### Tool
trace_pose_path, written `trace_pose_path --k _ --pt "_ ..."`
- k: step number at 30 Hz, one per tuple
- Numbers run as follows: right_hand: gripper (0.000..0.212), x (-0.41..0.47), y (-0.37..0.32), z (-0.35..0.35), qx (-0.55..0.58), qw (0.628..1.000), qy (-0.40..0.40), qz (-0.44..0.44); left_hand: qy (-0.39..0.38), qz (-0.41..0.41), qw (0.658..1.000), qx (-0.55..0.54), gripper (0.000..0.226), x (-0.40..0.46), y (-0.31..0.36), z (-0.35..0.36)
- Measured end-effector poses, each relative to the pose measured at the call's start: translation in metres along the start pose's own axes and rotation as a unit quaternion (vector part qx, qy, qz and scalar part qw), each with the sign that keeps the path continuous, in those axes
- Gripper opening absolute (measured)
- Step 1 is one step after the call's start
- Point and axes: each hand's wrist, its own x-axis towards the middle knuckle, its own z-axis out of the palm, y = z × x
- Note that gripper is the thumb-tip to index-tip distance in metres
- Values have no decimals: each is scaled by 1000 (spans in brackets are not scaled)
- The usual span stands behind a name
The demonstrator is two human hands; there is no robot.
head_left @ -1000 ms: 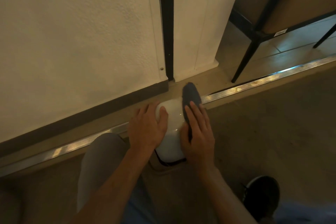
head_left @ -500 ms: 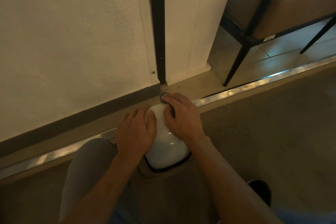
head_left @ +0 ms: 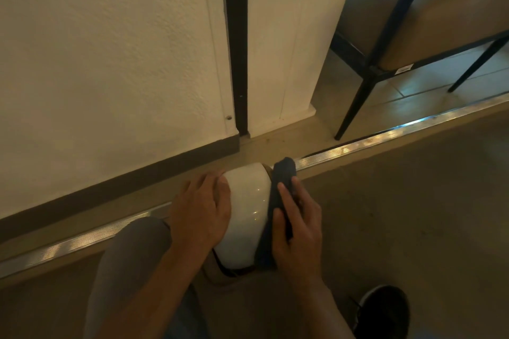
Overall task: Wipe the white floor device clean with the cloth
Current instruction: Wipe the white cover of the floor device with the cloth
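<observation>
A glossy white rounded floor device (head_left: 246, 217) stands on the floor by a metal threshold strip, low in the middle of the head view. My left hand (head_left: 199, 210) lies flat on its left side, fingers together, holding it steady. My right hand (head_left: 298, 231) presses a dark blue cloth (head_left: 279, 192) against the device's right side. The cloth runs down that side, and its far end sticks out past my fingertips. The device's base is partly hidden by my hands.
A metal threshold strip (head_left: 385, 133) crosses the floor diagonally. A white wall (head_left: 110, 63) with a dark skirting stands behind the device. A black-legged chair (head_left: 371, 71) is at upper right. My knee (head_left: 132, 256) and a black shoe (head_left: 382, 311) are close below.
My right hand has slid from the device's far top end down onto its right side, and the cloth now shows again past my fingers. The left hand stays on the left side.
</observation>
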Motion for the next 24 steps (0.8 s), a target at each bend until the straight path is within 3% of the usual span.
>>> trace_pose_path --k 4,7,10,14,17,21,24 --pt "39 51 -3 1 39 985 -116 121 6 -14 1000 -17 53 5 1 2" --pt "33 85 -4 3 51 967 -157 197 6 -16 1000 -18 51 10 2 6" --pt "35 82 -1 8 38 964 -127 231 8 4 1000 -14 51 6 3 5" --pt "52 11 -1 15 23 979 -28 202 2 15 1000 -8 62 4 1 1" --pt "50 -25 3 16 3 981 8 196 -6 18 1000 -19 67 6 -2 3" --pt "49 -14 0 16 -1 983 24 181 -11 19 1000 -11 59 7 -2 2" --pt "44 21 -7 15 -7 983 -9 181 -8 22 1000 -1 59 8 -1 2"
